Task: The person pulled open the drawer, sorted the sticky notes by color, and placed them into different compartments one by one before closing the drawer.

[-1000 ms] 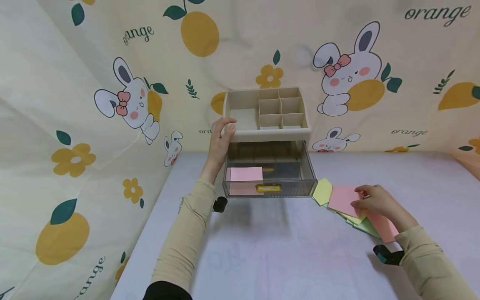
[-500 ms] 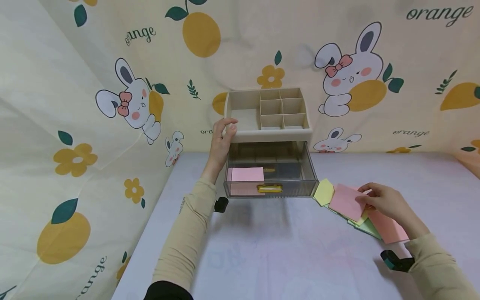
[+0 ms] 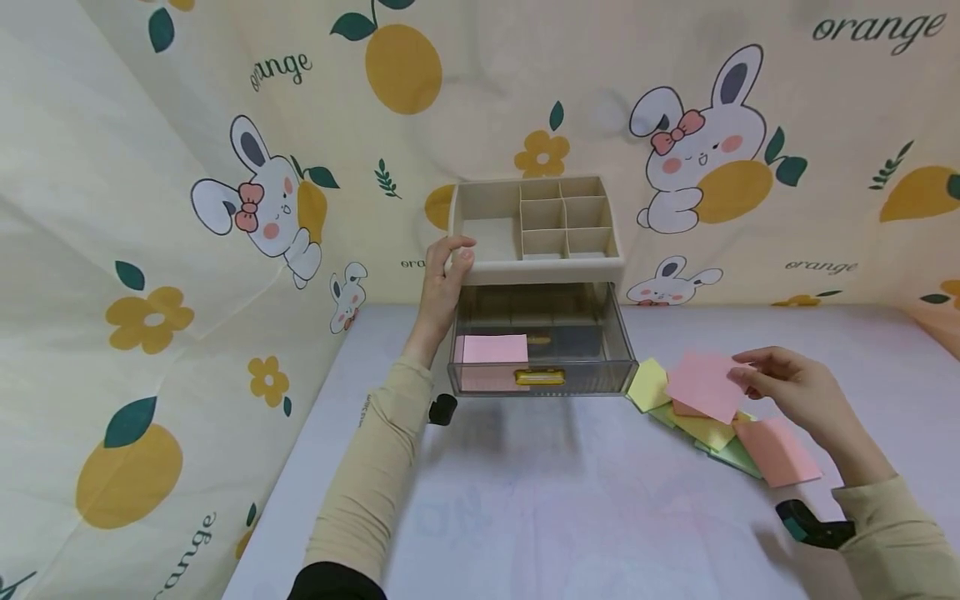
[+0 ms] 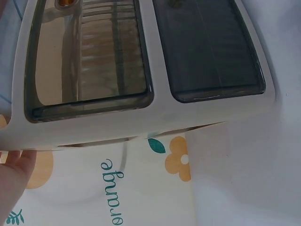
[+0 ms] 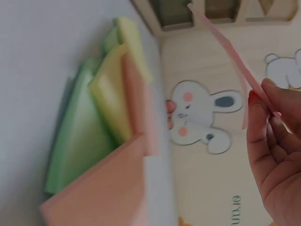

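My right hand (image 3: 806,396) pinches a pink sticky note pad (image 3: 705,385) between thumb and fingers, raised above a fanned pile of notes. In the right wrist view the pink sticky note pad (image 5: 233,54) appears edge-on, thin and slightly splayed. Below it lie yellow notes (image 3: 647,385), green notes (image 3: 733,457) and another pink pad (image 3: 778,452). At the upper left corner of a white desk organizer (image 3: 536,271), my left hand (image 3: 442,287) grips the edge. Its grey transparent drawer (image 3: 585,379) is pulled out, with a pink pad (image 3: 493,348) lying in its left part.
The organizer's top has a wide compartment (image 3: 487,237) and several small ones. A gold handle (image 3: 540,377) sits on the drawer front. Behind stands a patterned cloth backdrop (image 3: 480,125); a pale cloth covers the table (image 3: 540,517).
My right hand has lifted the pink sticky note pad off the pile and moved right and up, uncovering the yellow notes and a bit of orange. My left hand stays at the organizer's corner.
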A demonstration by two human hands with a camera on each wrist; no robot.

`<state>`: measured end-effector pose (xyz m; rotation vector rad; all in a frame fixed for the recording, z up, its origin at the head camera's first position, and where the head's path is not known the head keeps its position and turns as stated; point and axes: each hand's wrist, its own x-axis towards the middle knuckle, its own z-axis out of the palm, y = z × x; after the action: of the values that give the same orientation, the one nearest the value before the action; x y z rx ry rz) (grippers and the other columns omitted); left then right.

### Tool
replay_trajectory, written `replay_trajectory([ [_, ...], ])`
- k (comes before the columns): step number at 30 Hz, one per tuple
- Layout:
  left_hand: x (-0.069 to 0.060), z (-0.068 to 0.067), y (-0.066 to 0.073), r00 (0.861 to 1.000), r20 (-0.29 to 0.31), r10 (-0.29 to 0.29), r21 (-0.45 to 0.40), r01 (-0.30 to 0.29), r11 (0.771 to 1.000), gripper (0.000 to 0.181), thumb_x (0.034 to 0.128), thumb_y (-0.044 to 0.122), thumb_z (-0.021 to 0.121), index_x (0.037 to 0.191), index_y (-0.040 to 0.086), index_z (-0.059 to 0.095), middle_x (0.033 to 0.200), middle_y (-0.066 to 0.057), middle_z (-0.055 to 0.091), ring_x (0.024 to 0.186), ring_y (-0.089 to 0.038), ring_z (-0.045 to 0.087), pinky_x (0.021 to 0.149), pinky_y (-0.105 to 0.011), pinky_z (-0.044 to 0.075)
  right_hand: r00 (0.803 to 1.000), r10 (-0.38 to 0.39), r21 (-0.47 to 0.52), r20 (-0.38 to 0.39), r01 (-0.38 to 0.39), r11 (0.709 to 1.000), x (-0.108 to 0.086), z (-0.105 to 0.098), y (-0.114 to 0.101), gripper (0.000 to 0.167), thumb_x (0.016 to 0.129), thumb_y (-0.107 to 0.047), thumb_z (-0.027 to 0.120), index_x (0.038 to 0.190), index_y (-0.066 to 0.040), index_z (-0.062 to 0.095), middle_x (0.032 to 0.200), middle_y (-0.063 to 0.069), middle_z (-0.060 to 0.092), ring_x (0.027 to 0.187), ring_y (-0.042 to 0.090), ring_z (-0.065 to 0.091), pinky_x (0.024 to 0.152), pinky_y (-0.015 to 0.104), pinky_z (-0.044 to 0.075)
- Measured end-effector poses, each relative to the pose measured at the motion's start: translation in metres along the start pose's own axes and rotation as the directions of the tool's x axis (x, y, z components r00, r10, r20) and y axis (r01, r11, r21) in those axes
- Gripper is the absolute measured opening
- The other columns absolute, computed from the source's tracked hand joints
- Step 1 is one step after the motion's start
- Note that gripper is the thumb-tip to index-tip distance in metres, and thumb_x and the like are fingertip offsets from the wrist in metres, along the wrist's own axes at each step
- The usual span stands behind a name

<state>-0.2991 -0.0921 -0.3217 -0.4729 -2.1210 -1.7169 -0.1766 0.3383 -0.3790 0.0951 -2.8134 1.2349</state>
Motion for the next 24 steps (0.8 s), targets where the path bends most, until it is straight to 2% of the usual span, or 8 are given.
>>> replay_trajectory([
  [5,0.000,0.001,-0.001,1.000,-0.002,-0.002,0.001,0.002,1.000,0.035,0.0911,0.031,0.045,0.118,0.010,0.054,0.134,-0.008,0.038,0.127,-0.020,0.033,0.110,-0.046,0.023,0.995,-0.031,0.164,-0.097,0.046,0.985,-0.001,-0.006,-0.014,0.023,0.090,-0.020,0.059,0.112,-0.015,0.061,0.080,-0.027,0.064,0.070,-0.003,0.059,0.063,0.011,0.045],
  [9,0.000,0.000,-0.001,1.000,0.003,-0.006,-0.006,0.006,1.000,0.036,0.0905,0.032,0.044,0.118,0.010,0.054,0.135,-0.008,0.038,0.127,-0.020,0.033,0.110,-0.046,0.022,0.982,-0.051,0.270,-0.184,0.100,0.958,0.001,-0.008,-0.031,0.021,0.088,-0.012,0.061,0.108,-0.017,0.063,0.080,-0.027,0.066,0.069,-0.003,0.060,0.063,0.012,0.046],
  [11,0.000,0.000,-0.001,1.000,0.004,-0.005,-0.010,0.005,1.000,0.037,0.0905,0.033,0.044,0.118,0.010,0.054,0.136,-0.008,0.037,0.128,-0.020,0.032,0.110,-0.047,0.022,0.974,-0.077,0.339,-0.212,0.147,0.929,0.001,-0.009,-0.041,0.021,0.087,-0.007,0.061,0.106,-0.015,0.063,0.078,-0.023,0.068,0.068,-0.002,0.060,0.062,0.012,0.045],
  [12,0.000,0.000,-0.001,1.000,0.005,-0.007,-0.011,0.007,1.000,0.037,0.0905,0.033,0.044,0.118,0.010,0.054,0.136,-0.008,0.037,0.128,-0.021,0.032,0.111,-0.047,0.021,0.969,-0.098,0.380,-0.227,0.180,0.907,0.002,-0.010,-0.046,0.021,0.086,-0.004,0.061,0.105,-0.014,0.064,0.078,-0.021,0.068,0.068,-0.001,0.060,0.062,0.012,0.045],
  [14,0.000,0.000,-0.001,1.000,0.007,-0.008,-0.017,0.008,1.000,0.037,0.0907,0.032,0.045,0.118,0.010,0.054,0.136,-0.008,0.037,0.129,-0.021,0.032,0.111,-0.048,0.020,0.954,-0.155,0.477,-0.258,0.266,0.838,0.002,-0.010,-0.056,0.021,0.086,0.002,0.059,0.104,-0.007,0.064,0.079,-0.014,0.070,0.068,0.002,0.060,0.062,0.012,0.045],
  [18,0.000,0.000,0.000,1.000,0.010,-0.007,-0.023,0.007,1.000,0.036,0.0914,0.032,0.045,0.118,0.009,0.054,0.137,-0.008,0.037,0.129,-0.021,0.032,0.111,-0.047,0.020,0.902,-0.266,0.605,-0.340,0.426,0.672,0.005,-0.010,-0.080,0.022,0.083,0.012,0.056,0.104,0.007,0.061,0.084,-0.001,0.070,0.069,0.009,0.061,0.065,0.012,0.048],
  [21,0.000,0.000,0.000,1.000,0.009,-0.007,-0.021,0.007,1.000,0.035,0.0917,0.031,0.045,0.118,0.010,0.054,0.136,-0.008,0.037,0.129,-0.020,0.032,0.111,-0.047,0.021,0.873,-0.296,0.641,-0.387,0.485,0.595,0.008,-0.010,-0.097,0.023,0.083,0.014,0.055,0.105,0.012,0.059,0.088,0.004,0.070,0.071,0.012,0.062,0.067,0.013,0.050],
  [24,-0.001,0.000,0.000,1.000,0.008,-0.012,-0.021,0.012,1.000,0.035,0.0919,0.031,0.045,0.118,0.010,0.054,0.137,-0.007,0.037,0.130,-0.020,0.032,0.111,-0.046,0.021,0.853,-0.326,0.696,-0.406,0.521,0.495,0.013,-0.008,-0.114,0.024,0.081,0.018,0.052,0.104,0.015,0.058,0.089,0.008,0.069,0.072,0.015,0.062,0.068,0.016,0.052],
])
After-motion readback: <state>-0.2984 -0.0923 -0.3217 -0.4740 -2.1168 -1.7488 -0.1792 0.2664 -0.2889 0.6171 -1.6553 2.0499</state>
